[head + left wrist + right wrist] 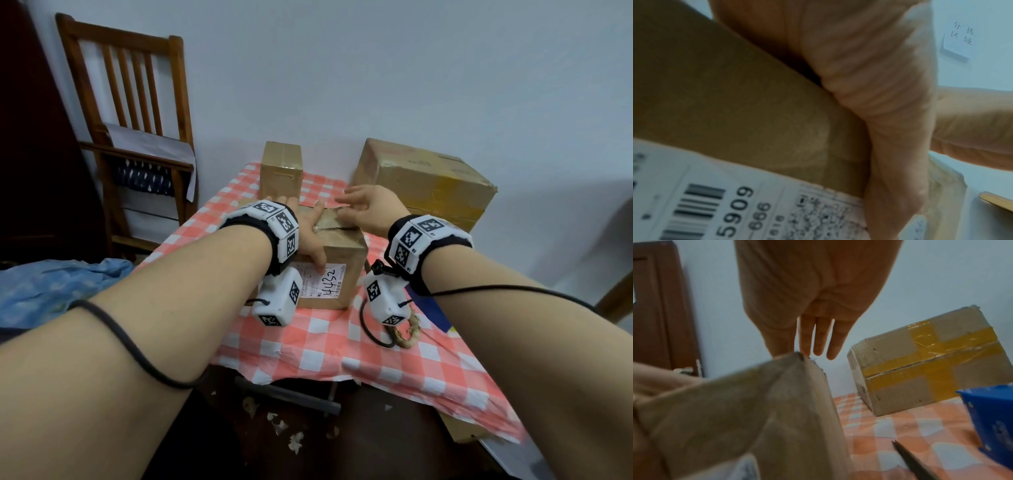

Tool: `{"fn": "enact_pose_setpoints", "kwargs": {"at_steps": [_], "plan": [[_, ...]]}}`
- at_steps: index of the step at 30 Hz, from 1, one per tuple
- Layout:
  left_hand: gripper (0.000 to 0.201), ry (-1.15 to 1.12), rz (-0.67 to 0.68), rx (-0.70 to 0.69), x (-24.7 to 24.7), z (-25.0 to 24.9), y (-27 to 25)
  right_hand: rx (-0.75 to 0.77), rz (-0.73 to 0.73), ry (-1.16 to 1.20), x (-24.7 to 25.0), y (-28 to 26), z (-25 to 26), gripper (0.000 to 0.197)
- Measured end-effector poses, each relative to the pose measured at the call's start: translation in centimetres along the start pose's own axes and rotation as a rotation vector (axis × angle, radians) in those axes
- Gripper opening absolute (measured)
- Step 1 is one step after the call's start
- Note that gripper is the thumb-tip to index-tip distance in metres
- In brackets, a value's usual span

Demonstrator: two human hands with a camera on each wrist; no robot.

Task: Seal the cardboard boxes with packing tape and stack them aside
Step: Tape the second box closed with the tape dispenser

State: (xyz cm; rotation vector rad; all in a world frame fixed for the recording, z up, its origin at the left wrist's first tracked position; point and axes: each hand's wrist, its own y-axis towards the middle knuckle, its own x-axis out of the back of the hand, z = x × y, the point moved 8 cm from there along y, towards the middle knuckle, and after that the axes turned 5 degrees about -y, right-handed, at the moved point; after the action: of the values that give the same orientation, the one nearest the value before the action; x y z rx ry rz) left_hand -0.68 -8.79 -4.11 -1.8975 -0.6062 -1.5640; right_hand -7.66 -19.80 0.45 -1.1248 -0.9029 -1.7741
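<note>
A small cardboard box (344, 257) with a white shipping label (327, 284) stands mid-table on the red-checked cloth (342, 339). Glossy tape (334, 222) runs over its top seam. My left hand (305, 229) lies flat on the box top, its thumb reaching down the front face onto the label; in the left wrist view the thumb (890, 129) presses the box (735, 105) beside the label (715, 203). My right hand (359, 205) is over the far right part of the top, fingers straight. In the right wrist view those fingers (818, 337) hang just beyond the box corner (756, 410).
A tall narrow box (281, 171) stands behind and a large box (421, 181) crossed with yellow tape (931, 366) sits back right against the wall. A blue tape dispenser (992, 426) and a straw ring (409, 332) lie right of the box. A wooden chair (137, 137) stands at the left.
</note>
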Motion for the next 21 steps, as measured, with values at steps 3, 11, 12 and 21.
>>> {"fn": "enact_pose_setpoints", "kwargs": {"at_steps": [3,11,12,21], "plan": [[0.128,0.020,0.008,0.004,0.0,0.0,-0.1,0.033,0.180,-0.199,-1.8,-0.7,0.1,0.042],[0.128,0.008,0.000,-0.003,-0.1,0.0,0.1,0.003,-0.043,-0.072,-0.2,-1.3,0.4,0.044],[0.130,0.001,-0.008,-0.001,-0.1,0.0,0.1,0.006,-0.022,-0.057,-0.5,-1.4,0.5,0.051],[0.123,-0.026,-0.042,0.010,0.3,0.1,0.1,-0.027,0.176,0.058,-2.1,-0.9,1.1,0.056]]}}
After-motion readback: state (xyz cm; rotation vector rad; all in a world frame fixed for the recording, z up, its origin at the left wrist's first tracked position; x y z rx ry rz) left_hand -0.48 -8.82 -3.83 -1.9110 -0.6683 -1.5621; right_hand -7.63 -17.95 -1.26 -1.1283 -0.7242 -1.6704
